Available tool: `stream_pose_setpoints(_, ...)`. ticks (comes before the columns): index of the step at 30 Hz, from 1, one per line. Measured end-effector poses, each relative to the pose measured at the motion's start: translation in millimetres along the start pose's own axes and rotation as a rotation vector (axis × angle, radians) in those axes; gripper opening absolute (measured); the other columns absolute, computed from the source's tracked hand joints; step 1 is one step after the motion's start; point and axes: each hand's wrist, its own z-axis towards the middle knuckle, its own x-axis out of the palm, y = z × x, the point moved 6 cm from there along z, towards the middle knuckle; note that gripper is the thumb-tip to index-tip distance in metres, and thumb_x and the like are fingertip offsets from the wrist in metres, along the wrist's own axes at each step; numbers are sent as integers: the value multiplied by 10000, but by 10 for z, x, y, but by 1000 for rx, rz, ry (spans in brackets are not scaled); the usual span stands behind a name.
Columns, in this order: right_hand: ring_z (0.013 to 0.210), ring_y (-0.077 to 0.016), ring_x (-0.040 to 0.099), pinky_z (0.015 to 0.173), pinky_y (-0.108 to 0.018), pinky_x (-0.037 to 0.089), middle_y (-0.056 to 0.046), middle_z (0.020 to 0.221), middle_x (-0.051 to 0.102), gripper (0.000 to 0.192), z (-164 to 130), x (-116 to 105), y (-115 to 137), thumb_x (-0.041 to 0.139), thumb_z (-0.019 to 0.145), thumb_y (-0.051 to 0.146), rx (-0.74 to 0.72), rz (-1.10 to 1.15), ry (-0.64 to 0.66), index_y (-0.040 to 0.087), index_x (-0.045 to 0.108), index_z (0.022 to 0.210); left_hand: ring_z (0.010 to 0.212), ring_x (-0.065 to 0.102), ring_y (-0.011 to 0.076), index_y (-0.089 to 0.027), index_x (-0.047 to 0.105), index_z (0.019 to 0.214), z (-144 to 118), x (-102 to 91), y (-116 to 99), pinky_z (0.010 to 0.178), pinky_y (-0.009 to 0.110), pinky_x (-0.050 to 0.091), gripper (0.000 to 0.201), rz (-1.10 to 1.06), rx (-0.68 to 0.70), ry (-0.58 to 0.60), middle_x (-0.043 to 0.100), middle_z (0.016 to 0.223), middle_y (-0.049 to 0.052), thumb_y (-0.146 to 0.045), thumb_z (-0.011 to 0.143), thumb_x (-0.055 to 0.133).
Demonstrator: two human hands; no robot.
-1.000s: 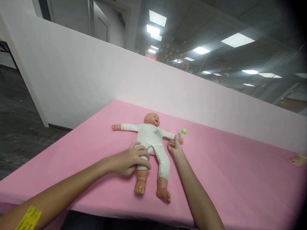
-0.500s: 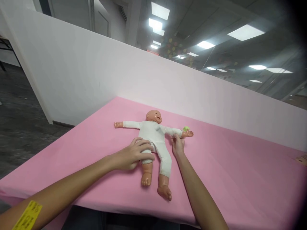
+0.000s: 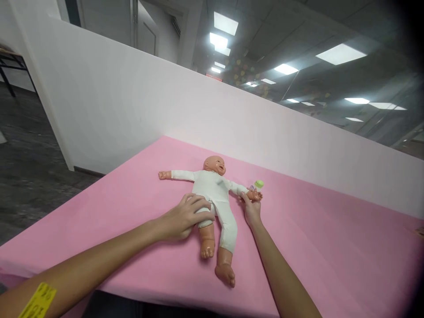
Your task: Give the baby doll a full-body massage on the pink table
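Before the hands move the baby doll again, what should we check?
1. Baby doll lies flat on its back on the pink table: ok.
2. Left hand rests on the doll's hip and thigh: ok.
3. Right hand touches the doll's hand at the fingertips: ok.
4. Firm grip by the right hand on the doll's wrist: cannot tell, the fingers are too small to see.
5. Small bottle with a green cap stands clear of the doll's arm: not ok, it sits right by the doll's hand.
6. Doll well away from the table's edges: ok.
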Motion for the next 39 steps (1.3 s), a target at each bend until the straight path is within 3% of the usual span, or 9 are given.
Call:
stream_pose_setpoints(5, 1028, -199, 687, 933, -363, 601, -48, 1192, 669, 775, 49, -19, -19, 936, 615, 393, 1, 44, -62, 216, 574, 1276, 1351, 480, 314, -287, 490, 1433, -31, 16, 73, 1126, 512, 382, 718, -23, -17, -58, 574, 1413, 112, 34, 791, 483)
stream_pose_setpoints(9, 1096, -249, 677, 930, -425, 608, -102, 1352, 623, 891, 5, 94, 134, 919, 643, 418, -63, -9, -35, 239, 513, 1416, 1396, 476, 297, -240, 479, 1403, -22, -109, 104, 1135, 481, 428, 538, -95, -51, -239, 496, 1504, 149, -12, 916, 475)
stream_pose_setpoints(11, 1150, -268, 662, 953, -437, 592, -120, 1389, 618, 805, -78, 227, 261, 904, 673, 404, -131, -57, 31, 235, 565, 1384, 1384, 490, 287, -231, 496, 1387, -4, -160, 123, 1127, 465, 448, 481, -113, -82, -308, 495, 1495, 152, -34, 950, 473)
stream_pose_setpoints(14, 1144, -256, 658, 964, -413, 563, -112, 1305, 676, 499, -270, 498, 454, 822, 790, 346, -277, -195, 191, 223, 666, 1248, 1305, 544, 272, -241, 535, 1382, 33, -171, 134, 1090, 455, 469, 485, -81, -104, -352, 560, 1401, 129, -36, 946, 477)
stream_pose_setpoints(17, 1017, -226, 660, 822, -351, 561, -90, 1187, 694, 318, -458, 722, 576, 711, 886, 277, -451, -420, 297, 239, 715, 1201, 1218, 585, 268, -272, 591, 1373, 60, -129, 135, 1031, 446, 479, 479, 2, -110, -375, 610, 1317, 103, -66, 947, 518)
stream_pose_setpoints(25, 1107, -243, 645, 879, -390, 578, -80, 1225, 646, 398, -622, 911, 587, 603, 941, 184, -700, -531, 495, 305, 703, 1307, 1215, 571, 277, -355, 578, 1471, 82, 5, 214, 984, 441, 451, 587, 109, -166, -335, 614, 1312, 91, -96, 944, 564)
stream_pose_setpoints(29, 1109, -243, 641, 883, -388, 570, -80, 1219, 644, 398, -609, 884, 584, 614, 936, 188, -673, -525, 493, 298, 697, 1309, 1221, 573, 277, -343, 586, 1454, 85, 7, 215, 1010, 451, 442, 563, 107, -160, -322, 619, 1328, 91, -99, 948, 548)
stream_pose_setpoints(34, 1041, -242, 652, 842, -378, 563, -105, 1211, 665, 402, -484, 742, 519, 687, 909, 297, -492, -462, 342, 240, 675, 1307, 1227, 579, 286, -263, 601, 1351, 68, -48, 182, 1045, 466, 442, 525, 30, -163, -311, 622, 1338, 97, -69, 865, 545)
stream_pose_setpoints(39, 1145, -263, 654, 981, -418, 551, -135, 1275, 681, 415, -318, 592, 390, 767, 839, 347, -352, -273, 234, 192, 702, 1218, 1243, 562, 291, -234, 577, 1251, 48, -99, 150, 1097, 488, 411, 483, -87, -112, -238, 636, 1307, 96, -65, 804, 510)
